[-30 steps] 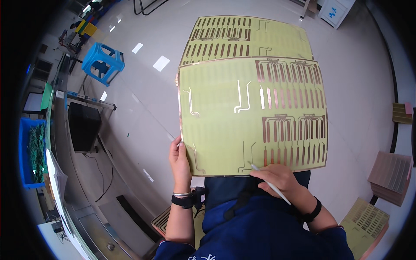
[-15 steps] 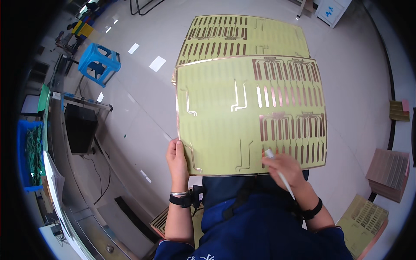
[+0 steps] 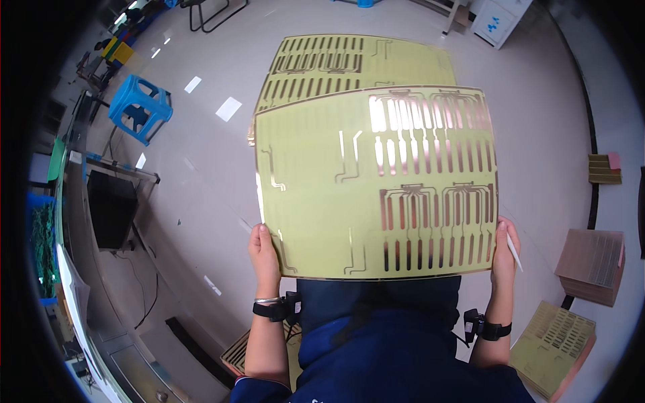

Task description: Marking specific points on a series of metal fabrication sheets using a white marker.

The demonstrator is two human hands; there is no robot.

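A large yellow-green circuit board panel [image 3: 309,215] with copper traces is held up in front of me, tilted so light glints off its upper right copper strips. My left hand [image 3: 265,254] grips its lower left edge, thumb on the face. At the lower right edge, my right hand [image 3: 503,254] grips the panel too and keeps a slim white pen-like tool [image 3: 514,254] along its outer side. The fingers behind the panel are hidden. Beyond its far edge, partly covered by it, lies a similar panel [image 3: 416,64].
On the right, stacks of boards [image 3: 590,262] and patterned panels [image 3: 554,346] lie low near the wall. A blue stool [image 3: 141,107] stands at the left, beyond a black screen-like box [image 3: 113,208]. A blue bin [image 3: 44,295] with green material sits at the far left.
My right hand has gone from the panel's lower face to its right edge, carrying the white tool. The panel has shifted slightly left in view and tilted, brightening its upper right copper.
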